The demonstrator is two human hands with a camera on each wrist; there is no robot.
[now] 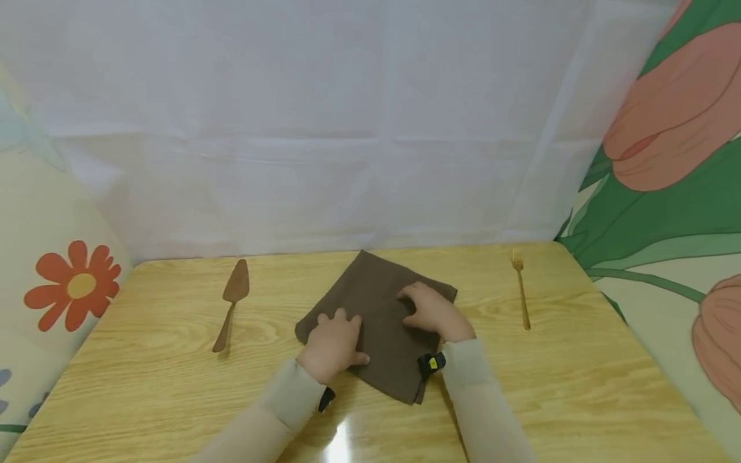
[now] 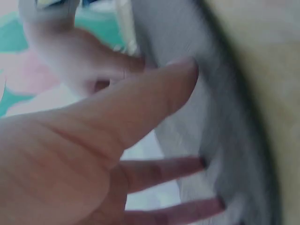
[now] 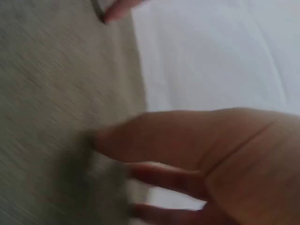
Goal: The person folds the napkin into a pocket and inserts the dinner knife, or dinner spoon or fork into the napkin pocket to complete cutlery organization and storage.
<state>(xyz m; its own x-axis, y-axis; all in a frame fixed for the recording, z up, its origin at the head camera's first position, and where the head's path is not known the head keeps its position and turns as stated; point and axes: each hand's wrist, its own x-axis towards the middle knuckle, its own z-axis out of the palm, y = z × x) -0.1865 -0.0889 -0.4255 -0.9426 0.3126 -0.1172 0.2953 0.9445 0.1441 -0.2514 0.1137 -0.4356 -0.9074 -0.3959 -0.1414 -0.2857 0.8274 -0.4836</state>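
A dark brown folded cloth lies at an angle on the wooden table, one corner pointing to the back. My left hand rests on its left side with fingers spread; in the left wrist view the thumb and fingertips of this hand touch the cloth. On the cloth's right part is my right hand, its fingers bent loosely and the thumb apart. The right wrist view shows the right hand with its fingertips against the cloth, somewhat blurred.
A cake server lies on the table to the left, blade toward the back. On the right is a gold fork, tines toward the back. White sheeting hangs behind the table, with flower-patterned fabric on both sides.
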